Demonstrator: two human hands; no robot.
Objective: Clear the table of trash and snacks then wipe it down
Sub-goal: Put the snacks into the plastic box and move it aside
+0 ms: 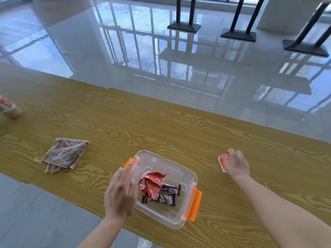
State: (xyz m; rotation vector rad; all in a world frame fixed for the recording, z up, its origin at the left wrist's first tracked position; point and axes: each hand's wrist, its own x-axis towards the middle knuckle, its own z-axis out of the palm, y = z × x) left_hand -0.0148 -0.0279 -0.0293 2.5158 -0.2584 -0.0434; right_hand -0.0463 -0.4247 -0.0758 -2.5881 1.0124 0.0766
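Note:
A clear plastic box [186, 176] with orange latches sits on the wooden table [125, 126] near its front edge. Inside lie a crumpled red wrapper [152, 183] and two dark brown snack bars [161, 198]. My left hand [120, 194] rests flat against the box's left rim, fingers extended. To the right, my right hand [237, 162] lies on a small red packet [222, 161] flat on the table, fingers curled over its right side. A folded beige cloth [65, 154] lies to the left of the box.
A bottle with a red-and-white label [8, 107] stands at the far left edge of the table. Small crumbs are scattered behind the box. Beyond the table lies a glossy tiled floor with black table bases [238, 35] at the back right.

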